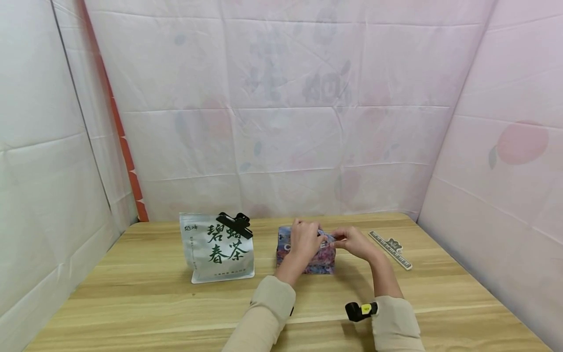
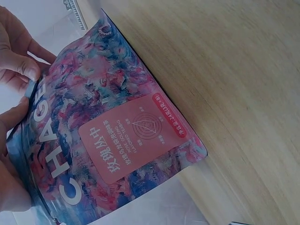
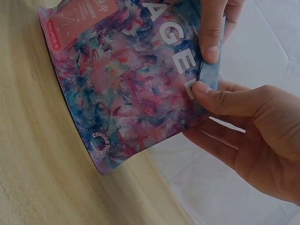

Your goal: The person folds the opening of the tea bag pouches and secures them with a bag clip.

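A blue and pink tea bag (image 1: 318, 261) with a painted pattern and white "CHAGEE" letters stands on the table. Its pink label (image 2: 129, 138) reads rose oolong flavored teabag. My left hand (image 1: 304, 240) grips its top edge near the middle, thumb on the front. At the top right corner, my right hand (image 3: 262, 126) pinches the bag between a thumb on the front and fingers behind. Between the two thumbs the blue top edge (image 3: 209, 75) looks folded forward, partly over the lettering. In the head view my left hand hides part of the bag's front.
To the left stands a white tea bag (image 1: 222, 261) with green characters, a black clip (image 1: 236, 226) across its top right corner. A pale ruler-shaped clip (image 1: 391, 250) lies to the right on the wooden table (image 1: 154, 303). White cloth walls (image 1: 281, 146) enclose the back and sides.
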`<control>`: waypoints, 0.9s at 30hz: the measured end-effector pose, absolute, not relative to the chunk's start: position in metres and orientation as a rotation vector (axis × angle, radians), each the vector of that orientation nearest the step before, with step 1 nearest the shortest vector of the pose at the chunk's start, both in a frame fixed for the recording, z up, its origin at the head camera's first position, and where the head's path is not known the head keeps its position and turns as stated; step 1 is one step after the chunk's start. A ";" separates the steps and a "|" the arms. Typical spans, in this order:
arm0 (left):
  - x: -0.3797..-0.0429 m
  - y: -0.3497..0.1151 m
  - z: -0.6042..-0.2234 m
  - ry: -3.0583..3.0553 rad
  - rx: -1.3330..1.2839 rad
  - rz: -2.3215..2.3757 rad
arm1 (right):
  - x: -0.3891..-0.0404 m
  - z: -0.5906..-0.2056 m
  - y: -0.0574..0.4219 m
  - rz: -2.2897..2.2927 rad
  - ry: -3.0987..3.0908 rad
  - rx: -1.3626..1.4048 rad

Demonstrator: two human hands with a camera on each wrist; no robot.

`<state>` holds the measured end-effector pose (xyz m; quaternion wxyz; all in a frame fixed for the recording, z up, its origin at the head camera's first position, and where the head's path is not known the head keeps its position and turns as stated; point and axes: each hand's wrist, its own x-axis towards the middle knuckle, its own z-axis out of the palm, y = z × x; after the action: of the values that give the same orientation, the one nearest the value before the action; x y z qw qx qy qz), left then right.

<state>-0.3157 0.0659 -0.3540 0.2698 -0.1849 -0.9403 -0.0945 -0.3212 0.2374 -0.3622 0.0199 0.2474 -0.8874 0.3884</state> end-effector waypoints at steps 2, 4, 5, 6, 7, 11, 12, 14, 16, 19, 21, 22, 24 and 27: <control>-0.316 0.066 -0.354 -2.540 -0.495 -0.255 | -0.321 -0.363 0.239 1.218 -2.755 0.784; -0.316 0.067 -0.354 -2.537 -0.492 -0.254 | -0.322 -0.363 0.239 1.226 -2.749 0.782; -0.316 0.067 -0.355 -2.533 -0.492 -0.256 | -0.322 -0.364 0.238 1.223 -2.746 0.777; -0.317 0.067 -0.355 -2.530 -0.493 -0.257 | -0.322 -0.364 0.238 1.219 -2.743 0.770; -0.317 0.067 -0.355 -2.528 -0.495 -0.256 | -0.322 -0.364 0.238 1.213 -2.740 0.760; -0.316 0.066 -0.356 -2.535 -0.505 -0.257 | -0.322 -0.365 0.236 1.194 -2.728 0.731; -0.316 0.066 -0.355 -2.539 -0.509 -0.253 | -0.322 -0.366 0.235 1.196 -2.724 0.725; -0.315 0.066 -0.355 -2.549 -0.520 -0.241 | -0.322 -0.366 0.235 1.202 -2.718 0.715; -0.315 0.066 -0.355 -2.554 -0.529 -0.226 | -0.322 -0.367 0.235 1.214 -2.711 0.716; -0.315 0.065 -0.355 -2.559 -0.531 -0.208 | -0.323 -0.368 0.236 1.222 -2.708 0.716; -0.315 0.066 -0.356 -2.555 -0.525 -0.203 | -0.323 -0.368 0.236 1.226 -2.708 0.721; -0.315 0.066 -0.356 -2.549 -0.522 -0.206 | -0.323 -0.368 0.236 1.229 -2.709 0.720; -0.315 0.065 -0.357 -2.537 -0.517 -0.208 | -0.324 -0.368 0.236 1.232 -2.711 0.723; -0.315 0.065 -0.358 -2.515 -0.521 -0.217 | -0.324 -0.368 0.237 1.254 -2.713 0.727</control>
<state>-0.3154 0.0655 -0.3578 0.2784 -0.1940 -0.9372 -0.0809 -0.3239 0.2365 -0.3677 0.0326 0.2362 -0.8816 0.4074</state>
